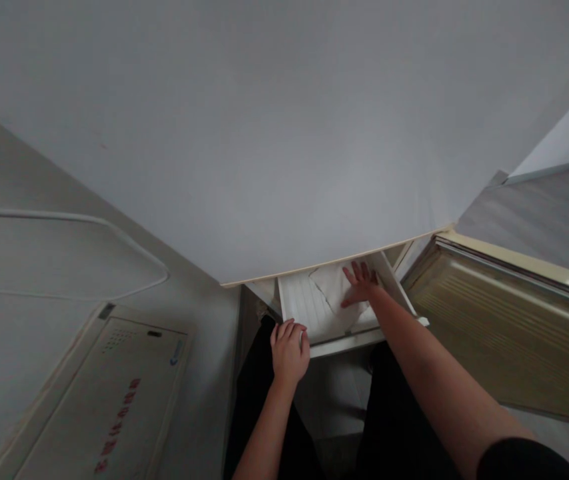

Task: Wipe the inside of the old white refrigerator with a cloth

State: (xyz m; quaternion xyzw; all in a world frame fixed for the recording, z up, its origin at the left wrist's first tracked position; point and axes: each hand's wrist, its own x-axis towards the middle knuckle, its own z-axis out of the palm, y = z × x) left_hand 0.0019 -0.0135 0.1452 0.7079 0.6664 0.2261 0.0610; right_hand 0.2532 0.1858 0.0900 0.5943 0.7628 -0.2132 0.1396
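A white drawer is pulled out below a large white surface. My left hand holds the drawer's near left corner, its fingers bent over the rim. Inside, on the right half, is my right hand, with the fingers spread and nothing visible in them. It is over or touching a white, sheet-like lining at the drawer's bottom. A thin, jagged dark line crosses the lining left of my right hand. What lies directly under that palm is hidden.
The white surface overhangs the drawer's back. A glazed door with a cream frame stands open to the right. At the left, a wall carries a grey metal box with red writing and a white cable. My dark-clothed legs flank the drawer.
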